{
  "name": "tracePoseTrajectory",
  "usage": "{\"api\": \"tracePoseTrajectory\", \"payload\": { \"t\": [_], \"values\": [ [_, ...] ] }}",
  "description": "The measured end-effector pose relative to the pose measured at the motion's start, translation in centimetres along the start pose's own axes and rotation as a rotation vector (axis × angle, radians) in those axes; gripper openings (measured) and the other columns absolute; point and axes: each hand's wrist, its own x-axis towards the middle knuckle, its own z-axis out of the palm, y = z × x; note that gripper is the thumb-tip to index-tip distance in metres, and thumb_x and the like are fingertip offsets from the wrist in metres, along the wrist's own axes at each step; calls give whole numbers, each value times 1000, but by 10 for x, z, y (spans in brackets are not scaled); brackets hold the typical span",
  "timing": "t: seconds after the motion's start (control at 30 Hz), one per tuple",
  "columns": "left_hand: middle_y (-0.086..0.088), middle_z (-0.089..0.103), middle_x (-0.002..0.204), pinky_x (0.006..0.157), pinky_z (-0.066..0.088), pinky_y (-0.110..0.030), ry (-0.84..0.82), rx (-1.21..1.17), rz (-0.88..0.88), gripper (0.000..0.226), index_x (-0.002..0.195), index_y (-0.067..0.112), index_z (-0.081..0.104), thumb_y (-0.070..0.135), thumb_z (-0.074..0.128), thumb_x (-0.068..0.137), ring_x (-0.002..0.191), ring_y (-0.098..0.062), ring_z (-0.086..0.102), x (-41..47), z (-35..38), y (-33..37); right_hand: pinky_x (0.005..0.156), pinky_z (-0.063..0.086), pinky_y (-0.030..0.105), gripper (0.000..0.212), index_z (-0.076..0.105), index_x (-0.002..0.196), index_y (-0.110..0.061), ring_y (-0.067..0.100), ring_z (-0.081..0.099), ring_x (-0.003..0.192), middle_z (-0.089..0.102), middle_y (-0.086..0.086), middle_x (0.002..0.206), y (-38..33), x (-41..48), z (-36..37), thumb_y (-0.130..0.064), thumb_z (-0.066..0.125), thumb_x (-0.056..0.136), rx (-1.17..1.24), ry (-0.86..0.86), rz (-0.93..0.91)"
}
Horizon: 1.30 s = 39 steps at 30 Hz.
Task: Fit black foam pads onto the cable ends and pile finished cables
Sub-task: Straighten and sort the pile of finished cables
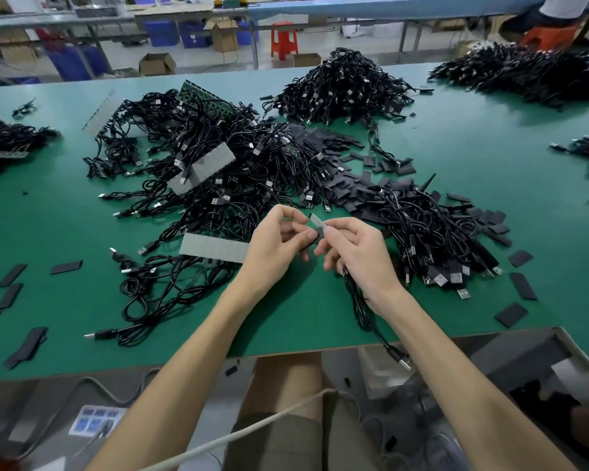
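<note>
Both hands meet above the green table's near middle. My left hand (279, 237) pinches a small black foam pad (319, 235) between thumb and fingers. My right hand (352, 248) holds a black cable (364, 312) whose end, with a pale grey strip (318, 220), points at the pad. The cable's loops hang from that hand over the table edge, and its USB plug (402, 360) dangles below. Loose black foam pads (340, 144) lie spread behind the hands.
A tangled heap of black cables (218, 164) lies front left, with grey backing strips (215, 247) in it. Another cable pile (432, 239) sits to the right, a tall one (344, 86) behind. Stray pads (523, 285) dot the table (65, 215). An open carton (524, 355) stands below the edge.
</note>
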Motion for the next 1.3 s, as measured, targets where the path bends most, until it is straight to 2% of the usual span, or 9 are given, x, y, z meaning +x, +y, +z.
{"api": "tracePoseTrajectory", "payload": {
  "t": [0.2,0.3,0.4,0.47,0.63,0.77,1.03,1.17,1.3],
  "values": [
    [-4,71,80,67,55,-33,-33,-2,48,11,94,6,62,8,73,92,62,-26,67,1,-2,0,45,40,15,8,64,99,-7,13,57,50,73,6,70,-2,-1,1,-14,66,98,14,8,-5],
    [-3,72,93,68,51,-22,-48,58,51,15,97,12,66,4,75,89,72,-16,69,-1,1,1,44,38,16,5,62,97,-5,13,56,49,72,6,69,-1,0,-1,-10,64,97,40,57,9],
    [8,69,99,71,44,-11,-44,258,122,24,103,19,66,7,77,87,84,-6,64,-4,5,2,43,38,18,5,60,97,-5,14,56,49,73,7,69,-1,0,-2,-9,64,96,53,80,17],
    [7,67,103,75,42,-10,-36,399,197,23,108,17,66,9,76,89,90,-6,61,-7,7,3,44,38,19,7,60,96,-7,15,56,49,73,8,70,0,0,-3,-11,65,96,44,75,14],
    [-1,67,106,80,51,-28,49,609,313,25,119,11,70,16,71,94,94,-18,62,-12,12,6,43,38,19,16,61,92,-10,16,57,50,72,9,70,-1,-1,-2,-22,70,97,55,70,-5],
    [-5,72,102,82,54,-37,149,591,286,24,113,8,76,11,75,90,87,-21,66,-12,11,7,43,40,19,20,62,95,-9,15,59,51,73,9,72,-3,-3,-3,-27,68,99,83,86,-11],
    [7,76,99,87,47,-10,270,423,123,23,106,14,80,9,80,83,92,0,64,-11,6,12,42,38,20,10,62,94,-8,14,58,51,71,5,73,-6,-4,-5,-13,60,102,75,128,-15],
    [6,76,98,87,47,-9,270,426,120,23,105,14,80,10,81,82,90,1,64,-11,6,14,41,37,19,6,62,99,-7,14,55,47,69,3,71,-7,-5,-4,-12,60,101,82,136,-23],
    [4,76,97,87,49,-14,257,463,146,21,105,13,81,12,81,84,86,-3,65,-11,6,13,39,35,18,15,58,102,-4,15,50,42,69,5,69,-9,-5,-3,-15,67,96,136,127,-27]
  ]
}}
